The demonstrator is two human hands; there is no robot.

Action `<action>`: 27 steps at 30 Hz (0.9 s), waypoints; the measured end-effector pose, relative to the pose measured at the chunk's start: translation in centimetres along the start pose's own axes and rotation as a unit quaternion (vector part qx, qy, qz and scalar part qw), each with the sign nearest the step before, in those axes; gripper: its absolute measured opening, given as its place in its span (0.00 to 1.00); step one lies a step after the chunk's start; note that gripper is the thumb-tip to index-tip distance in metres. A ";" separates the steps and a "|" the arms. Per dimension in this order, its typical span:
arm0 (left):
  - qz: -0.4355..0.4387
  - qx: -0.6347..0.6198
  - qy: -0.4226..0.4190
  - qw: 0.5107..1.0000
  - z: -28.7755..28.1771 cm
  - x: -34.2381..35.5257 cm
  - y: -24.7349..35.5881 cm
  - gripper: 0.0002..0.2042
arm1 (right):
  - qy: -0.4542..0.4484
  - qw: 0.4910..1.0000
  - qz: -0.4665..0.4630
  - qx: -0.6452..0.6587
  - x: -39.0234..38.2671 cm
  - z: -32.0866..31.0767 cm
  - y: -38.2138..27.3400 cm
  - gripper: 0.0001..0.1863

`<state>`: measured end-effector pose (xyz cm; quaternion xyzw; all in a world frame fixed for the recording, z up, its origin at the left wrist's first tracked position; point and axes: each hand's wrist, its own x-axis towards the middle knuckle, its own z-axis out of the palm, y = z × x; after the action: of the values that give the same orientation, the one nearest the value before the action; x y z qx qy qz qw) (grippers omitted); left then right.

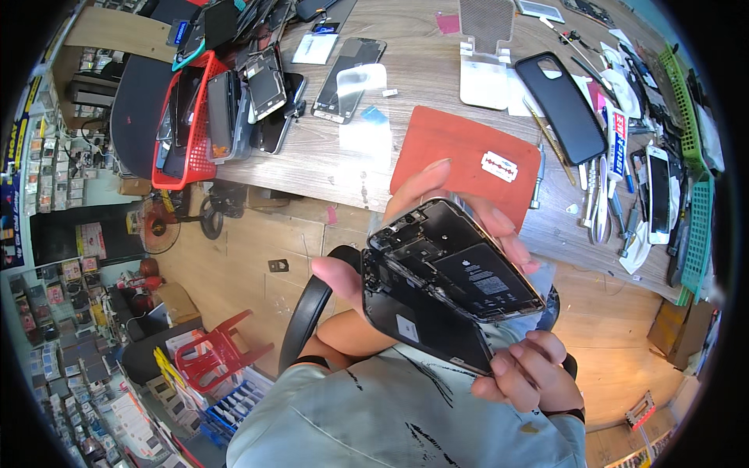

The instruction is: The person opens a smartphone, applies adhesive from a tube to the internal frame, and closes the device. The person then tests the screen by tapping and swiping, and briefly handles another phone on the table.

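An opened smartphone (pixel 484 273) is held up in front of my body, its inside showing a black battery and circuit parts. Its screen panel (pixel 421 331) is swung down toward me, at an angle to the housing, with a small white label on its back. My left hand (pixel 413 187) wraps round the phone from behind, its fingers along the far edge and its thumb at the left side. With my right hand (pixel 523 370) I pinch the lower right corner of the screen panel.
On the table (pixel 312 148) beyond lie a red mat (pixel 437 144) with a razor blade (pixel 499 166), a black phone case (pixel 562 105), a white tube (pixel 616 144) and several hand tools. A red basket (pixel 204 168) of phones stands at the left. Below is a red plastic stool (pixel 222 351).
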<state>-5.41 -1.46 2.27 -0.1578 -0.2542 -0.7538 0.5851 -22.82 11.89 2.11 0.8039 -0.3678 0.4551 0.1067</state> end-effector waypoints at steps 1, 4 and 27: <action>-0.006 -0.005 -0.015 1.000 -0.3 0.1 0.2 0.55 | 0.001 1.000 -0.004 0.005 -0.2 0.1 0.0 0.29; -0.011 -0.015 -0.044 0.999 -0.8 0.2 0.4 0.58 | 0.015 0.999 0.020 0.033 -0.6 0.4 -0.6 0.27; 0.050 0.040 0.005 0.998 1.0 0.7 -0.3 0.65 | 0.019 0.999 -0.001 0.031 0.7 0.5 -1.1 0.24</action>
<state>-5.93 -1.41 3.45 -0.1430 -0.2730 -0.7135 0.6292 -21.54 12.11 2.58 0.7985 -0.3507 0.4813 0.0886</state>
